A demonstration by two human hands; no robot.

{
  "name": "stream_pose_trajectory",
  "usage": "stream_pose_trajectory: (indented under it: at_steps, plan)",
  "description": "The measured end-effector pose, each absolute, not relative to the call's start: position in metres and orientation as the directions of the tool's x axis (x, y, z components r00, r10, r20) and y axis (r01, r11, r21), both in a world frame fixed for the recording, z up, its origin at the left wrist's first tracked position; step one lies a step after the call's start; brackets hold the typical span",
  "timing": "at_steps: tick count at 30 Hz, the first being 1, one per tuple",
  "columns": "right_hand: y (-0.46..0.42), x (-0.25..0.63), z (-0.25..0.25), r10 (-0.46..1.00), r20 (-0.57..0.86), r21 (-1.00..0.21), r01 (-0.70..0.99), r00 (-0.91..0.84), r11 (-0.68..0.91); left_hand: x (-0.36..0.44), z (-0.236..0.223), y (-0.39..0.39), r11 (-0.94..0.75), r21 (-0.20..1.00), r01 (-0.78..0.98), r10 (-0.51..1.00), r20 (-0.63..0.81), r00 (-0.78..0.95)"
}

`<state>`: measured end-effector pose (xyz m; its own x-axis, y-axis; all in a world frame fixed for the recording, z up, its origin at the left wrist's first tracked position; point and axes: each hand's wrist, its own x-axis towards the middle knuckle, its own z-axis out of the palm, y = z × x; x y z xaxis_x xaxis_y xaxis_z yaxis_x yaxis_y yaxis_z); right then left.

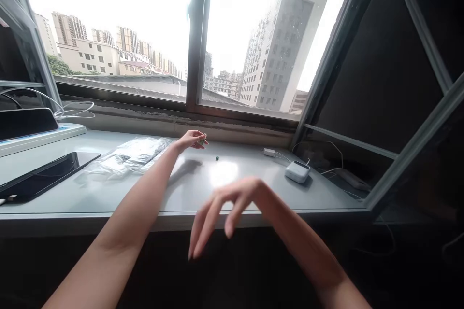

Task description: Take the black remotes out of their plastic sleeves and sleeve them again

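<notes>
My left hand [190, 139] reaches far over the table, its fingers pinched around a small green object [202, 142] whose kind is too small to make out. Just to the right of that hand, a tiny dark green piece [217, 158] lies on the tabletop. My right hand [235, 191] hovers nearer to me, over the table's front edge. Its fingers droop downward and apart, slightly blurred, with nothing held in them.
A clear plastic bag [126, 157] lies beside my left forearm, with a black tablet [47, 176] left of it. A white power bank-like box [297, 172] and a small white charger [269, 152] with cables sit at the right. A window frame [197, 34] rises behind.
</notes>
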<state>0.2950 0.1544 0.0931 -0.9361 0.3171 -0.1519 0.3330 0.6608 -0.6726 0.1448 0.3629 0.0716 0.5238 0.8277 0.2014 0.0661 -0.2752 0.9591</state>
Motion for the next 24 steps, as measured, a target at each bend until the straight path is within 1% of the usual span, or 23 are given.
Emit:
stream_pose_trajectory:
  at_steps: [1, 2, 3, 4, 5, 6, 7, 8, 10, 12, 16, 18, 21, 24]
  plan:
    - [0.172, 0.307, 0.103, 0.405, -0.070, -0.697, 0.336, -0.911, 0.633, 0.144, 0.070, 0.364, -0.272, 0.960, 0.069, 0.832, 0.199, 0.518]
    - [0.191, 0.320, 0.109, 0.554, 0.031, -0.706, 0.374, -0.832, 0.601, 0.144, 0.069, 0.366, -0.273, 0.959, 0.071, 0.836, 0.200, 0.511]
    - [0.210, 0.333, 0.111, 0.719, 0.141, -0.717, 0.430, -0.681, 0.548, 0.143, 0.068, 0.366, -0.275, 0.959, 0.073, 0.838, 0.202, 0.506]
    - [0.228, 0.345, 0.110, 0.859, 0.221, -0.683, 0.555, -0.462, 0.474, 0.142, 0.068, 0.367, -0.275, 0.958, 0.077, 0.840, 0.200, 0.504]
    - [0.244, 0.356, 0.105, 0.928, 0.256, -0.644, 0.668, -0.270, 0.372, 0.141, 0.067, 0.367, -0.273, 0.959, 0.082, 0.841, 0.196, 0.504]
    - [0.257, 0.364, 0.097, 0.960, 0.219, -0.623, 0.733, -0.173, 0.273, 0.141, 0.068, 0.366, -0.268, 0.959, 0.087, 0.842, 0.190, 0.506]
    - [0.268, 0.370, 0.088, 0.975, 0.172, -0.627, 0.749, -0.138, 0.217, 0.141, 0.068, 0.365, -0.264, 0.960, 0.091, 0.842, 0.183, 0.507]
    - [0.275, 0.374, 0.080, 0.977, 0.164, -0.648, 0.732, -0.136, 0.210, 0.141, 0.068, 0.365, -0.262, 0.960, 0.097, 0.842, 0.178, 0.509]
    - [0.282, 0.378, 0.064, 0.957, 0.202, -0.687, 0.666, -0.208, 0.290, 0.141, 0.068, 0.363, -0.265, 0.958, 0.113, 0.838, 0.170, 0.519]
    - [0.283, 0.377, 0.055, 0.930, 0.257, -0.701, 0.611, -0.264, 0.367, 0.143, 0.066, 0.362, -0.270, 0.953, 0.140, 0.836, 0.160, 0.525]
    - [0.284, 0.370, 0.045, 0.922, 0.267, -0.694, 0.608, -0.280, 0.386, 0.146, 0.063, 0.360, -0.250, 0.945, 0.209, 0.832, 0.100, 0.545]
    - [0.287, 0.365, 0.042, 0.919, 0.284, -0.694, 0.603, -0.273, 0.393, 0.147, 0.063, 0.359, -0.241, 0.947, 0.212, 0.824, 0.084, 0.561]
    - [0.290, 0.360, 0.043, 0.895, 0.383, -0.709, 0.547, -0.230, 0.444, 0.149, 0.064, 0.356, -0.241, 0.955, 0.175, 0.800, 0.094, 0.593]
    - [0.290, 0.359, 0.049, 0.845, 0.517, -0.731, 0.442, -0.137, 0.519, 0.153, 0.065, 0.352, -0.250, 0.956, 0.152, 0.759, 0.096, 0.644]
